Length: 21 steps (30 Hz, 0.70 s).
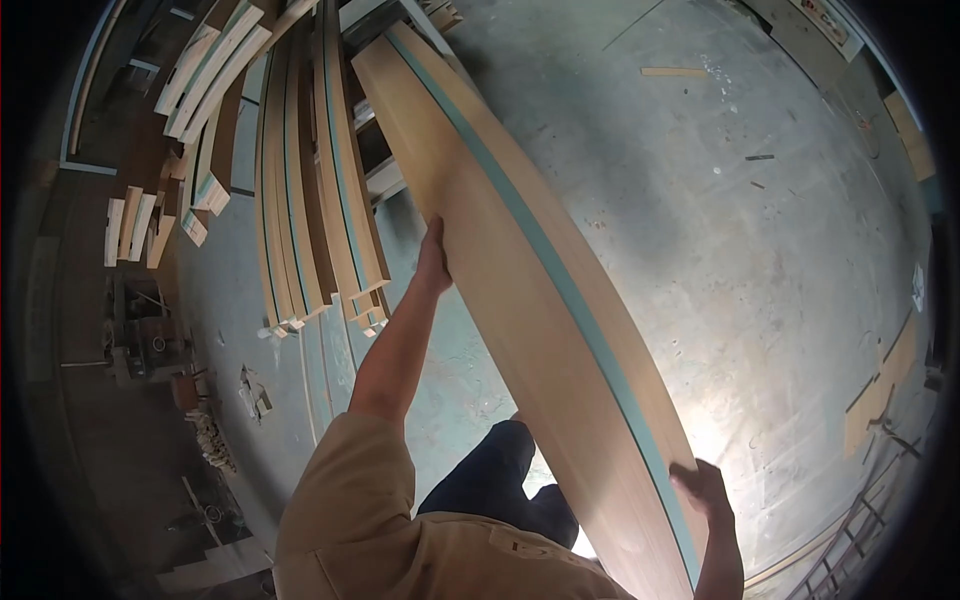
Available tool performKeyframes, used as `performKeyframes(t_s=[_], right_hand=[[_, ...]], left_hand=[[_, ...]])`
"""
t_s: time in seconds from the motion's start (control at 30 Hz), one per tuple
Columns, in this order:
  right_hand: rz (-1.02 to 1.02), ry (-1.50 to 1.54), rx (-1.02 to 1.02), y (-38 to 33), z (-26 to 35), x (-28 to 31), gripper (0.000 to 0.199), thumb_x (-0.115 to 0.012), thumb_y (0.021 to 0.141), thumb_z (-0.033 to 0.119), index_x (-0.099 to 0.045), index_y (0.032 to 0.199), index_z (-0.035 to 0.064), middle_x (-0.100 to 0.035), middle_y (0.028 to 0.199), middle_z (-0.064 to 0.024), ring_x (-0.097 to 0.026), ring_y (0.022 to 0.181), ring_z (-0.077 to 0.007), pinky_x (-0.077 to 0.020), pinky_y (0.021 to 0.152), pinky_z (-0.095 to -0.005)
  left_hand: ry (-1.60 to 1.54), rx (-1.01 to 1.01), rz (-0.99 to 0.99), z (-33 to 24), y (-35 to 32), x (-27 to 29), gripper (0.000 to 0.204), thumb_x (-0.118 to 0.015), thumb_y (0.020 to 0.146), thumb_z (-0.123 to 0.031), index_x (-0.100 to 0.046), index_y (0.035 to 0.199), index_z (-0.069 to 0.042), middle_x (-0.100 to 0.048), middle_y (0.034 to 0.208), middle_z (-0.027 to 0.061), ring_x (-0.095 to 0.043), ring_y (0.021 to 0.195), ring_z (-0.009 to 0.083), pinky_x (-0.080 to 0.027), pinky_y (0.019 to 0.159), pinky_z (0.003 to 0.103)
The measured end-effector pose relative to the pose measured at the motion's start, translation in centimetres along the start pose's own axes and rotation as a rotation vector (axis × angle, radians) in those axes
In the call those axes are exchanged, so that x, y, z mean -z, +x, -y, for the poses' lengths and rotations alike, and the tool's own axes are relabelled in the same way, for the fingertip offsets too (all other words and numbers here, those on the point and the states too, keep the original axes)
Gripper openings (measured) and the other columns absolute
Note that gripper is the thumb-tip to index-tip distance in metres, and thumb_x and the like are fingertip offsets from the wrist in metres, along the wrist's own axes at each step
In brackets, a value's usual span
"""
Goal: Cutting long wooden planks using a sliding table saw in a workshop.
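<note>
The long board [520, 300] looked awkward to control, and the likeliest trouble was that its far end would swing into the stack of boards [310, 200] standing just beside it, since that end sat close to them near a grey frame [375, 22]. A twist of the wrists could have done it. The left hand [433, 262] only pressed against the board's left edge, with the thumb side showing and the fingers hidden behind the wood, so a slip there would have let the panel tip toward the person's legs. The right hand [705, 490] was curled over the near right edge, its grip closed on the board, carrying much of the weight; a loosening there would have dropped the near end onto the concrete floor [700, 220].

The board was held in the air in front of the person, running from the lower right up toward the upper left. It was a long, flat panel with a pale tan wood-grain face and a blue-green strip along its right edge. It seemed thin for its length, so it might have flexed.

Loose wood offcuts [130, 225] lay well apart on the left.
</note>
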State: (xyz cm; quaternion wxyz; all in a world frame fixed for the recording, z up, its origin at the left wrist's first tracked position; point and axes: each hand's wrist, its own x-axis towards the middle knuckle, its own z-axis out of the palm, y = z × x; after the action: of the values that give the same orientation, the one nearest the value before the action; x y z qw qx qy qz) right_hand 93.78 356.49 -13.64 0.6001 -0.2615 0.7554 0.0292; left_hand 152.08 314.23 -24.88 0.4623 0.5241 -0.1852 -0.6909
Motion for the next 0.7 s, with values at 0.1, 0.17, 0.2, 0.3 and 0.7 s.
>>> performKeyframes(t_s=[0.1,0.17,0.2,0.3,0.7], right_hand=[[-0.084,-0.045,-0.148,-7.3,-1.6,1.9,0.059,-0.081,0.078,0.044,-0.078,0.104,-0.0084,-0.077,0.088,-0.0206,-0.071,0.081,-0.0264,-0.0566,0.076,-0.0417],[-0.160,-0.068,-0.121,-10.8,-6.8,2.7,0.063,-0.087,0.075,0.048,-0.077,0.101,-0.0093,-0.078,0.086,-0.0199,-0.075,0.079,-0.0257,-0.0583,0.073,-0.0408],[-0.225,-0.242,0.006,-12.3,-9.7,2.9,0.059,-0.093,0.074,0.046,-0.078,0.099,-0.0059,-0.078,0.084,-0.0180,-0.075,0.077,-0.0297,-0.0588,0.071,-0.0431],[-0.403,-0.276,-0.001,-18.6,-9.7,5.8,0.059,-0.104,0.062,0.045,-0.076,0.088,0.0002,-0.076,0.077,-0.0196,-0.075,0.071,-0.0396,-0.0600,0.066,-0.0479],[-0.914,-0.474,0.101,-41.0,-32.3,23.9,0.058,-0.110,0.050,0.040,-0.066,0.067,0.0062,-0.064,0.060,-0.0136,-0.068,0.059,-0.0374,-0.0548,0.059,-0.0479]], left_hand=[[-0.002,0.243,-0.055,0.6,1.1,-4.2,0.086,-0.036,0.113,-0.075,-0.039,0.172,-0.013,-0.051,0.172,0.0126,-0.054,0.153,0.0342,-0.044,0.126,0.053],[-0.020,0.239,-0.038,3.1,-1.5,-6.2,0.088,-0.035,0.112,-0.077,-0.039,0.173,-0.013,-0.050,0.173,0.0135,-0.053,0.154,0.0357,-0.043,0.127,0.055],[-0.034,0.228,-0.044,4.2,-3.1,-6.8,0.090,-0.035,0.111,-0.078,-0.038,0.173,-0.013,-0.048,0.174,0.0143,-0.051,0.155,0.0372,-0.042,0.127,0.058],[-0.111,0.165,-0.025,7.0,-8.5,-9.1,0.095,-0.036,0.109,-0.083,-0.036,0.174,-0.013,-0.046,0.174,0.0170,-0.047,0.157,0.0399,-0.041,0.127,0.061],[-0.554,0.260,0.242,23.7,-33.6,-32.7,0.104,-0.040,0.102,-0.091,-0.037,0.174,-0.016,-0.044,0.175,0.0165,-0.045,0.157,0.0430,-0.038,0.128,0.067]])
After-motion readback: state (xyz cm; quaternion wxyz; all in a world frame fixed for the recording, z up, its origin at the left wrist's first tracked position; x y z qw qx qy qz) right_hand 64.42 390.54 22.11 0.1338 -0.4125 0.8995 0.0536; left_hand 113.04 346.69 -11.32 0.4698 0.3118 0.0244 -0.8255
